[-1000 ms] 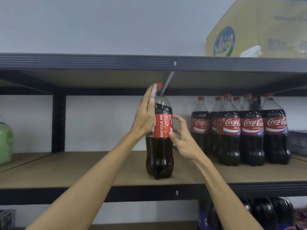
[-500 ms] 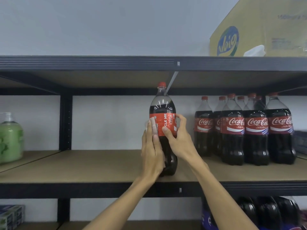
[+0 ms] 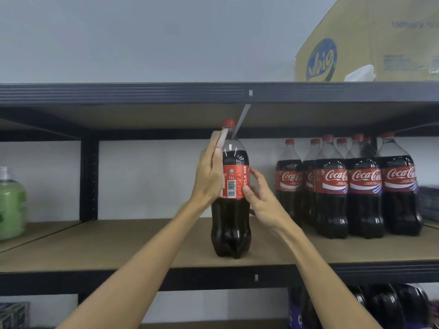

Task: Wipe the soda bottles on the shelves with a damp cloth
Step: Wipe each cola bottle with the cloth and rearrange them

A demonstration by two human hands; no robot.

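Observation:
One cola bottle point(image 3: 231, 224) with a red cap and red label stands alone on the brown middle shelf point(image 3: 118, 243), its barcode facing me. My left hand point(image 3: 210, 174) lies flat along the bottle's left side with straight fingers reaching the neck. A pale strip that looks like the cloth point(image 3: 222, 138) shows between those fingertips and the bottle; the rest of it is hidden. My right hand point(image 3: 263, 200) grips the label from the right, thumb in front and fingers curled behind.
A tight group of several cola bottles point(image 3: 363, 186) stands to the right on the same shelf. A green soap bottle point(image 3: 10, 205) is at far left. The top shelf's beam point(image 3: 142, 92) runs just above the cap, carrying a cardboard box point(image 3: 380, 43). More dark bottles point(image 3: 380, 305) lie below.
My left hand slid from the bottle's lower half up to its shoulder and neck. The bottle turned, so the barcode now faces me. My right hand shifted its hold on the label.

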